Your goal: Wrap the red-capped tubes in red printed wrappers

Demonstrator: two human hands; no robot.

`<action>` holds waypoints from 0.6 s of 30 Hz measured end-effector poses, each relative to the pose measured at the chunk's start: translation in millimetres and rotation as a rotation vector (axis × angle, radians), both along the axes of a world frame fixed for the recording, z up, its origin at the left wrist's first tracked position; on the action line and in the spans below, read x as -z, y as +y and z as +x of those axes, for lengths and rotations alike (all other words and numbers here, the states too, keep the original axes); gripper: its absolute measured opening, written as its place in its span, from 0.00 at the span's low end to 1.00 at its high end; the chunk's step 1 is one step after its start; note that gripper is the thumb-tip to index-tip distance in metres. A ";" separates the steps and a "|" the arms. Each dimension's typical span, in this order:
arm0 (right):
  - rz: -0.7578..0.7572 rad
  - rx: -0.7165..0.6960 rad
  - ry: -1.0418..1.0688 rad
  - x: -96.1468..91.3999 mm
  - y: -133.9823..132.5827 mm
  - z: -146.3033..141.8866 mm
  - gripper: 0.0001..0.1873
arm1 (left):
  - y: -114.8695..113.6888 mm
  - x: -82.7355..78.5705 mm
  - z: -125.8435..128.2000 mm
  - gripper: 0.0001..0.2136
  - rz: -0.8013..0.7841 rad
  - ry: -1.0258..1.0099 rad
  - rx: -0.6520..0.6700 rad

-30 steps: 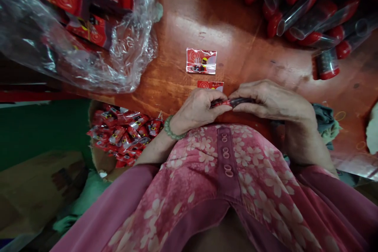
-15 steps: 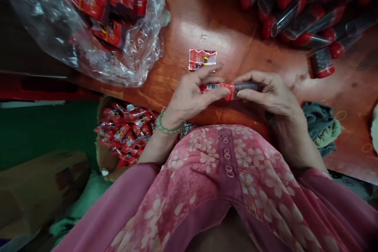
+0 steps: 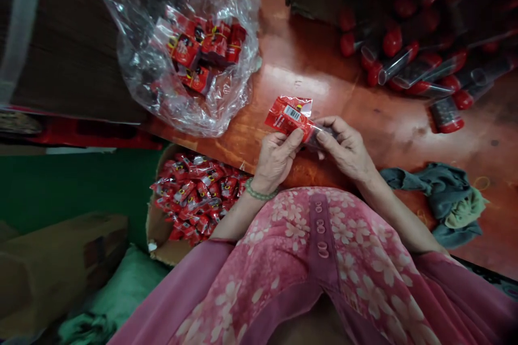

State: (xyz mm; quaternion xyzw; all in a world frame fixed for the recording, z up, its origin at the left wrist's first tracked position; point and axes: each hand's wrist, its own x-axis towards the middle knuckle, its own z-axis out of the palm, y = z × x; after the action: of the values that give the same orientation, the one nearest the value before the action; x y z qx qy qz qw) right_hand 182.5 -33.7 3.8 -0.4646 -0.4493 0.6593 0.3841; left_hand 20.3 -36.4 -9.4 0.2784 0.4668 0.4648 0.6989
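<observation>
Between my two hands is a red printed wrapper [image 3: 279, 116] with a white barcode label, tilted up to the left. My left hand [image 3: 275, 159] pinches its lower edge between thumb and finger. On the right, my right hand [image 3: 343, 145] is closed round a dark tube [image 3: 322, 138] that meets the wrapper's right end. How far the tube sits inside the wrapper I cannot tell, as fingers cover it. Just behind, a flat red wrapper [image 3: 306, 102] lies on the table, partly hidden by the held one.
A clear plastic bag [image 3: 178, 121] of bundled red wrappers lies at the back left. A cardboard box [image 3: 156, 226] of red-wrapped pieces stands below the table edge. Red-capped clear tubes [image 3: 399, 62] are piled at the back right, and a dark green cloth [image 3: 449, 188] lies right.
The wrapper and tube have turned from level to tilted, left end up. My left hand has drawn back to the wrapper's lower edge. The whole view has shifted slightly.
</observation>
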 end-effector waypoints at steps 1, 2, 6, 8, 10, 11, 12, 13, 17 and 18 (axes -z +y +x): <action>0.006 -0.021 -0.004 2.5 -1.2 0.1 0.26 | 1.7 0.5 -0.4 0.24 -0.014 -0.011 -0.017; 0.010 -0.043 -0.004 5.1 -2.7 0.6 0.26 | 2.9 1.6 -1.0 0.24 -0.022 -0.017 -0.028; 0.037 -0.066 0.038 14.1 -7.5 0.4 0.22 | 4.3 7.7 1.4 0.25 -0.007 -0.036 -0.064; 0.069 -0.016 0.062 16.7 -7.8 -4.7 0.20 | 4.9 8.7 6.2 0.25 0.015 -0.055 -0.090; 0.110 0.062 0.077 18.5 -6.7 -13.2 0.19 | 6.4 7.7 12.4 0.26 0.028 -0.072 -0.129; 0.124 0.104 0.085 19.3 -5.8 -18.1 0.19 | 7.6 6.7 15.4 0.27 0.024 -0.074 -0.153; 0.130 0.140 0.100 20.0 -4.8 -23.0 0.19 | 8.8 5.6 18.2 0.28 0.013 -0.067 -0.177; 0.126 0.174 0.123 20.8 -3.7 -27.6 0.19 | 10.2 4.8 20.7 0.29 -0.002 -0.056 -0.195; 0.069 0.273 0.231 24.1 0.1 -39.3 0.20 | 13.8 4.8 25.5 0.28 -0.007 -0.022 -0.243; 0.051 0.283 0.248 24.9 0.9 -40.1 0.20 | 14.0 5.5 25.3 0.27 0.005 -0.016 -0.248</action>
State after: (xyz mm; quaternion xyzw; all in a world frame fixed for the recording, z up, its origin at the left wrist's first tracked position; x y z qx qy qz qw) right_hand 142.4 -32.8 -21.0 -0.4287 -0.3452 0.6392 0.5370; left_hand 45.5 -22.4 -14.9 0.2166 0.4907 0.5510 0.6393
